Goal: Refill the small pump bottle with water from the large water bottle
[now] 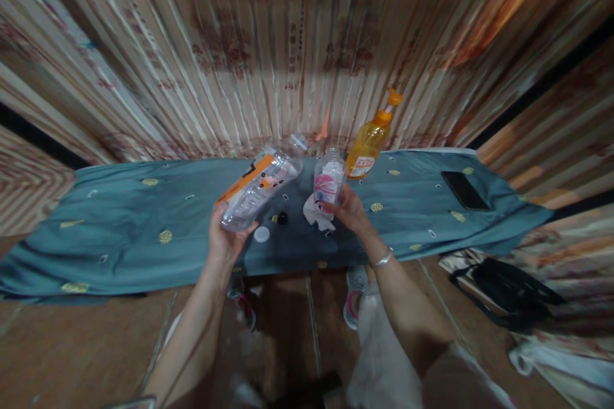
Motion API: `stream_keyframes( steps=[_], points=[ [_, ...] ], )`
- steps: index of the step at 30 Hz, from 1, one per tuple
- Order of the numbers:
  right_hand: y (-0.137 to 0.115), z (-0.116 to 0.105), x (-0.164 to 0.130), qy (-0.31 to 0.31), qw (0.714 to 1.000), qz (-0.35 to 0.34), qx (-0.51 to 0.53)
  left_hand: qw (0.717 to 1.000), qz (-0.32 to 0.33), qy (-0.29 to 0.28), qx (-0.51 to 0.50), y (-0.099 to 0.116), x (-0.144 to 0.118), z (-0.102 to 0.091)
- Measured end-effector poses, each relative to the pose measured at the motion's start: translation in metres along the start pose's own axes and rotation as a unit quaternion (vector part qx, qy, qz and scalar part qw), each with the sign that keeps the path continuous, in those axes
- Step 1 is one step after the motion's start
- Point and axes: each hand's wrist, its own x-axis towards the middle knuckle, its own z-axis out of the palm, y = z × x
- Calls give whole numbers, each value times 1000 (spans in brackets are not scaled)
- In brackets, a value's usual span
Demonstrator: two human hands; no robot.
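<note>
The left hand (228, 238) holds a tilted orange-labelled bottle (261, 188), the right hand (350, 209) a smaller clear bottle (329, 176). A white cap (261, 234) lies near the surface (129, 211)'s front edge, a pump bottle (369, 142) by the back, a smartphone (464, 190) toward the right.

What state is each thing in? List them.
Large clear plastic bottle with orange label: tilted, uncapped, in left hand
Small clear plastic bottle with pink label: uncapped, in right hand
Amber plastic pump bottle: standing, pump fitted
Round white cap: loose
Small black cap: loose
Soft white wad: crumpled
Rectangular black phone: lying flat
</note>
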Motion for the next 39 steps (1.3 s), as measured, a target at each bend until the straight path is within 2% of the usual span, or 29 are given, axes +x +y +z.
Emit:
stream_keyframes(
  steps=[5,10,15,22,29,34,39],
  points=[
    [-5,-5,-3,-20,999,23,-27,1000,3,7,3,-2,0,2],
    [-9,-9,-5,-38,998,5,-47,1000,23,11,-16,1,-3,7],
    [-15,-8,-5,-26,997,2,-77,999,41,21,-19,5,-1,7],
    [-17,-3,-4,-10,996,3,-89,997,57,34,-47,9,4,0],
    [-30,0,-11,-37,990,-6,-134,993,84,41,-71,15,6,-12],
    [-36,3,-16,-43,990,-30,-130,993,91,45,-59,22,5,-19],
    [-38,10,-16,-36,987,-46,-152,989,133,46,-38,35,4,-24]
  ],
)
